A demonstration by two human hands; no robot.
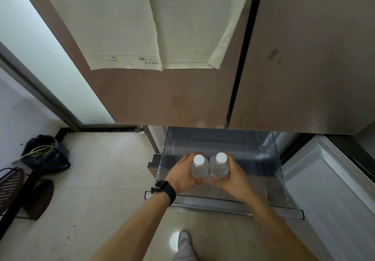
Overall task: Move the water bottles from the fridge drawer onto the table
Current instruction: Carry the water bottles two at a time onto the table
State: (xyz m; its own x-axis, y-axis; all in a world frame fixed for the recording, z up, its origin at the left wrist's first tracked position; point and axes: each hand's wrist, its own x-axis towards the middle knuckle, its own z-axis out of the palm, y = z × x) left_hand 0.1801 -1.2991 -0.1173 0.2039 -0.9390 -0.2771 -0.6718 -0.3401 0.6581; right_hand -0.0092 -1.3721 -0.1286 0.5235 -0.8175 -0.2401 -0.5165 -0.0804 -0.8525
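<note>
Two clear water bottles with white caps stand upright side by side over the pulled-out fridge drawer (pixel 253 155). My left hand (pixel 180 174), with a black watch on the wrist, grips the left bottle (pixel 199 166). Around the right bottle (pixel 219 165), which has a red-and-white label, my right hand (pixel 235 177) is wrapped. The bottles touch each other. The drawer is clear plastic, and no other bottle shows inside it. No table is in view.
The brown upper fridge doors (pixel 162 98) hang above the drawer, with paper sheets (pixel 142 27) stuck on them. An open lower door (pixel 328 179) stands at right. A black bag (pixel 46 155) and slippers lie on the tiled floor at left. My foot (pixel 184 240) is below.
</note>
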